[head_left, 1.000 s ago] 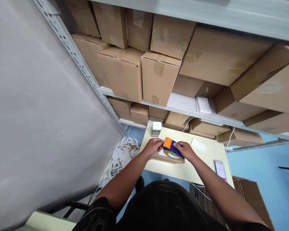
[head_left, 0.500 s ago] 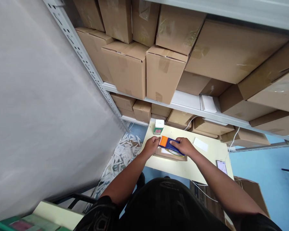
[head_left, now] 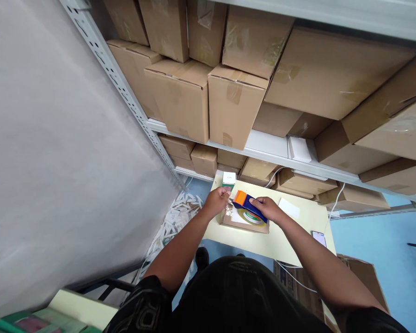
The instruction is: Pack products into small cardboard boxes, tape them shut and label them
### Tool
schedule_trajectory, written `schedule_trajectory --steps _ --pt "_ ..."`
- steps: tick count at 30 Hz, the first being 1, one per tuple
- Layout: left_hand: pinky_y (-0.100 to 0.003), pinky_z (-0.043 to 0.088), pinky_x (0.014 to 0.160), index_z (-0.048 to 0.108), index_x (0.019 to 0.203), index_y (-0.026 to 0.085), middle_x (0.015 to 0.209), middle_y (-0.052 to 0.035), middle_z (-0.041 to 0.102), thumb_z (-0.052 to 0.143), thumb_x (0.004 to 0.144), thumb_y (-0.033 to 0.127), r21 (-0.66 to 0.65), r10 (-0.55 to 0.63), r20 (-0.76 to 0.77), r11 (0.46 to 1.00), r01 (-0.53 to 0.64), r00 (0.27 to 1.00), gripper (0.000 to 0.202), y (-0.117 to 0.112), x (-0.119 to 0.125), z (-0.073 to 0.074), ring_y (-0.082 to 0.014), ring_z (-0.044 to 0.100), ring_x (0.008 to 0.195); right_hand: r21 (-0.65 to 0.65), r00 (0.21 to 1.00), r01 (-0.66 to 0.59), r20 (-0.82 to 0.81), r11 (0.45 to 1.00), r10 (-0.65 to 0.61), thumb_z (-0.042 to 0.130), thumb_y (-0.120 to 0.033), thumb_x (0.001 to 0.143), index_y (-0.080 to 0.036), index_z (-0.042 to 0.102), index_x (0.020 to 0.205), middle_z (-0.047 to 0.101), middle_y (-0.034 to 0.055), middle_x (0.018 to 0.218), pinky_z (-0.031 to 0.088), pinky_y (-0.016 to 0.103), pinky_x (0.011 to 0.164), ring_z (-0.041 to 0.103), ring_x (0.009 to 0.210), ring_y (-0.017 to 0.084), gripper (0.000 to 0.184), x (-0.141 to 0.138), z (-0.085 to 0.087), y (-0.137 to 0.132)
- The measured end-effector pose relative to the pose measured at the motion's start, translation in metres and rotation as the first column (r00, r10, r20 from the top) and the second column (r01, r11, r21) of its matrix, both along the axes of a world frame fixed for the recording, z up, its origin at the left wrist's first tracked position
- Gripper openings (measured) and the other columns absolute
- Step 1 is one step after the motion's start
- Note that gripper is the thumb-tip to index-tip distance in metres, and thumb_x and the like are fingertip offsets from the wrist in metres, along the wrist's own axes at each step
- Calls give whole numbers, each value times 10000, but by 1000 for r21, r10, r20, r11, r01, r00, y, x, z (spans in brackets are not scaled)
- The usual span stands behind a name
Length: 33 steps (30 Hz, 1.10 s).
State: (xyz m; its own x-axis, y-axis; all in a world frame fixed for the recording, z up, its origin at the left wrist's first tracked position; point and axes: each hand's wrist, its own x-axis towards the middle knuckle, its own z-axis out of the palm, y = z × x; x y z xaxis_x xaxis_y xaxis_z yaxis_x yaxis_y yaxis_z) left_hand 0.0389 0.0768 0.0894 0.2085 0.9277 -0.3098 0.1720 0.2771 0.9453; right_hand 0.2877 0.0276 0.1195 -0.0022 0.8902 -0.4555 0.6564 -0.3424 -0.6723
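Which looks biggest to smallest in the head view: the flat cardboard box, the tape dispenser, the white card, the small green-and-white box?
1. flat cardboard box
2. tape dispenser
3. white card and small green-and-white box: about alike, so not ranked.

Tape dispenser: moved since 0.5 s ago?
Yes. The tape dispenser, gripped by the right hand, has tipped up off the flat cardboard parcel; it lay flat on it before, and its roll now shows.
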Motion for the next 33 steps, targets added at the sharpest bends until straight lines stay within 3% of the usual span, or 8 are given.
schedule_trajectory --steps 4,8,17,21,24,26,30,33 --pt "-220 465 511 566 800 190 677 8 644 663 826 473 -8 80 -15 997 -80 997 300 8 -32 5 -107 581 528 -33 1000 -6 -15 999 5 526 -794 836 -188 679 700 680 27 632 387 270 556 599 612 177 640 11 3 0" --pt "-237 463 555 556 795 205 692 10 652 595 864 466 36 67 -122 997 -63 990 273 -5 -51 -21 -121 599 560 -33 998 -47 45 998 49 555 -781 825 -191 664 669 653 21 602 365 273 549 585 606 173 620 13 5 -1" --pt "-297 452 706 514 800 226 730 0 600 435 969 393 193 -1 -378 978 80 926 251 -43 -9 -106 -185 608 737 -1 965 -174 198 985 171 539 -757 853 -206 649 640 635 22 590 328 282 546 575 601 168 601 -3 11 -4" --pt "-356 502 784 570 927 189 824 -45 627 394 988 409 190 10 -386 979 69 923 288 -46 -4 -118 -212 634 813 -11 965 -155 211 988 154 542 -752 856 -208 679 669 665 29 614 337 286 554 594 610 175 591 -6 10 -4" --pt "-448 500 954 579 1191 133 1118 -146 660 473 934 343 226 10 -390 970 85 921 349 -46 -18 -113 -270 643 1079 -4 967 -150 209 989 148 548 -750 856 -211 689 673 667 28 611 341 285 555 597 610 178 586 -6 8 -5" --pt "-481 409 1120 502 1399 148 1405 -177 563 538 875 287 337 -87 -397 912 234 914 543 -44 -27 -101 -294 517 1339 4 966 -159 208 987 155 550 -747 858 -211 685 666 665 28 609 338 283 555 595 609 176 585 -6 7 -5" --pt "-504 204 1259 197 1624 154 1686 -183 209 718 775 458 466 -357 -600 571 675 716 1041 -41 -29 -77 -356 196 1557 25 959 -183 223 983 172 551 -759 854 -210 672 652 655 26 602 330 282 557 576 594 170 597 -6 6 -6" --pt "-535 126 1263 95 1637 112 1694 -228 129 768 673 681 395 -341 -724 508 766 600 1306 -39 -18 -69 -396 136 1566 35 958 -173 238 984 160 537 -769 857 -210 672 662 660 33 616 327 282 562 571 598 172 607 -7 8 -6"
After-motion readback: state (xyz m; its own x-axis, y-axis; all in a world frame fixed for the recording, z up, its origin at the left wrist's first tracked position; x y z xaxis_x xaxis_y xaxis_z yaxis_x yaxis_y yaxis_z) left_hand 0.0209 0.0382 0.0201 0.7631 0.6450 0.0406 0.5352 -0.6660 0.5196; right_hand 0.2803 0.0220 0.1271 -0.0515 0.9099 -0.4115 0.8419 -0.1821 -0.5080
